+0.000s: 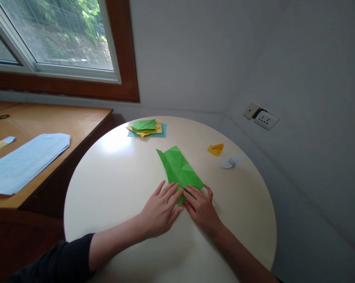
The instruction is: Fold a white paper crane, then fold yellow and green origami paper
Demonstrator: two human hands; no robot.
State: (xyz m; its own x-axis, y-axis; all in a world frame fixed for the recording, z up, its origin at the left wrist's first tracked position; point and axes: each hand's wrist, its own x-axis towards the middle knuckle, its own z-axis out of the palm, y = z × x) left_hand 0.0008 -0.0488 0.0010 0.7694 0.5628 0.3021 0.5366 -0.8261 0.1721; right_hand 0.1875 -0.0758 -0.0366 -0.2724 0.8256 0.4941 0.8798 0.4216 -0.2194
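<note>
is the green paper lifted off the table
No, the green paper lies flat on the round table, pressed at its near end by both hands.

Centre: the green folded paper sheet (179,168) lies on the round cream counter (121,184), running from the middle towards the near edge.
Near end: the left hand (161,210) and the right hand (201,208) rest side by side on the near end of the sheet, fingertips touching it.
Far edge: the stack of green, yellow and blue paper squares (147,128) lies behind the sheet, slightly to the left.
Right: the small yellow folded paper figure (215,149) lies right of the sheet; the small white folded paper figure (231,162) lies just beside it, more to the right and nearer.
Left: the brown wooden desk (47,118) stands left of the counter, under the window (53,39); the large white paper sheet (24,161) lies on it.
Wall: the white wall socket (265,119) is behind the counter on the right.
</note>
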